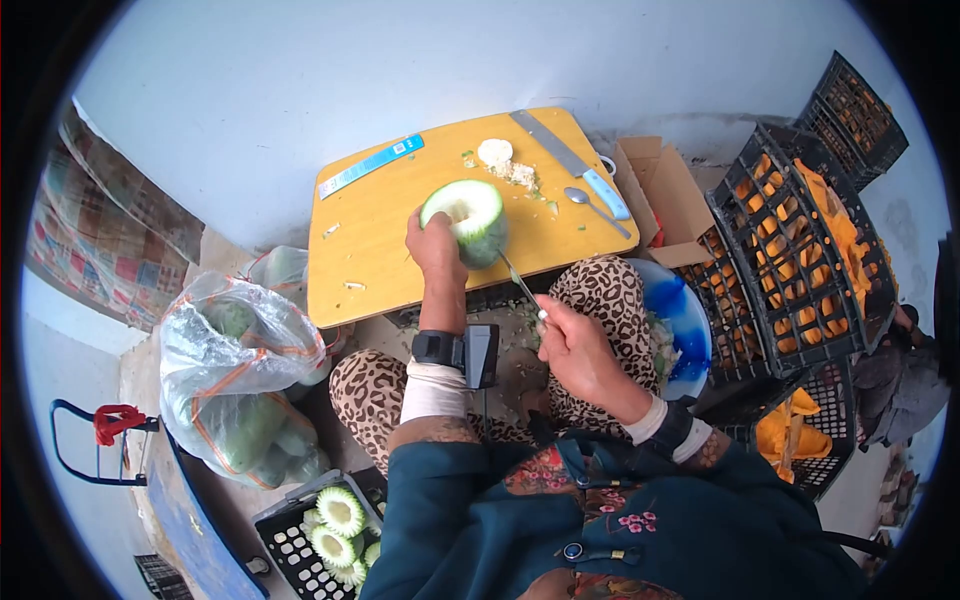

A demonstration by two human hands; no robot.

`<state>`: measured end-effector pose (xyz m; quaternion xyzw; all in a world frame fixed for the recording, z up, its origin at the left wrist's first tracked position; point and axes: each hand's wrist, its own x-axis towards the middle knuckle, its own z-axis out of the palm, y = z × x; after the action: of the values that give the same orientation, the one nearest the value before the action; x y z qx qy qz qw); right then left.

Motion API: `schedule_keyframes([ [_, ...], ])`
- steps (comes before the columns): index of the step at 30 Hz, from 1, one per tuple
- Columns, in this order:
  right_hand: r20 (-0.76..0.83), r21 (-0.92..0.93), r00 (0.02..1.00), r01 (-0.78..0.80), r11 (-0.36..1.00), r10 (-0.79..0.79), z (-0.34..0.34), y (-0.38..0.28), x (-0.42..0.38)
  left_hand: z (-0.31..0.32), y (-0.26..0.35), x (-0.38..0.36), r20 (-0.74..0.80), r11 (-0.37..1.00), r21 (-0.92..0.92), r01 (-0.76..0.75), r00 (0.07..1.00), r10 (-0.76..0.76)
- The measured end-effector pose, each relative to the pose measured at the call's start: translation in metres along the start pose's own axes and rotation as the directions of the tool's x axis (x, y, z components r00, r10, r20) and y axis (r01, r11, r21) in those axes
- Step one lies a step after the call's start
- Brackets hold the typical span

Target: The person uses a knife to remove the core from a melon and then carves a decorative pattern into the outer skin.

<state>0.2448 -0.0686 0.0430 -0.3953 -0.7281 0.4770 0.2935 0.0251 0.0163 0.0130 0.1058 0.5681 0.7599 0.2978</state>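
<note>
My left hand (437,250) grips the side of a green winter melon (482,238) with its top cut off, showing pale flesh and a hollow in the middle. The melon rests near the front edge of the yellow table (385,235). In my right hand (578,350) is a thin carving knife (521,281), its narrow end right at the melon's lower side. To the right on the table lie a large knife (565,155) with a light blue handle, a metal spoon (597,208), and a round white slice (494,152) beside crumbly scraps (520,176).
A blue-and-white packaged strip (372,166) lies at the table's back left. Clear bags of melons (240,380) stand left; a crate (290,535) below holds melon pieces with scalloped edges. Right are a blue basin (688,330), a cardboard box (660,185) and stacked black crates (800,260).
</note>
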Motion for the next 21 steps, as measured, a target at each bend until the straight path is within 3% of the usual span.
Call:
schedule_keyframes([
  [7,-0.077,0.074,0.993,0.094,0.993,-0.089,0.004,-0.001,0.014,0.000,-0.004,0.005,0.054,0.998,0.053,-0.022,0.998,0.019],
  [21,-0.043,0.192,0.999,0.013,0.981,-0.005,0.015,0.004,0.042,-0.004,0.005,-0.001,0.124,1.000,0.020,0.003,0.992,-0.006],
])
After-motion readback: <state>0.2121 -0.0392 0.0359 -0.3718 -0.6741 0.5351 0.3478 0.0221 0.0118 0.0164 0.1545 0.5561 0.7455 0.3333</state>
